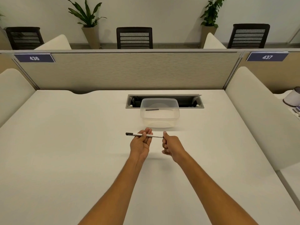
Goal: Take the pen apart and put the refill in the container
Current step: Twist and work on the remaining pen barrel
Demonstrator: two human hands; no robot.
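Observation:
A white pen (154,136) with a black cap at its left end lies level above the desk, just in front of the container. My left hand (140,143) grips its middle between thumb and fingers. My right hand (171,144) pinches its right end with thumb and forefinger. The clear plastic container (159,122) stands behind my hands, and a thin refill (152,109) lies inside it near the back left.
A cable hatch (164,96) is sunk into the white desk (65,151) behind the container. Beige partitions stand at the back and on both sides. A white cylinder (292,98) sits on the neighbouring desk at the right.

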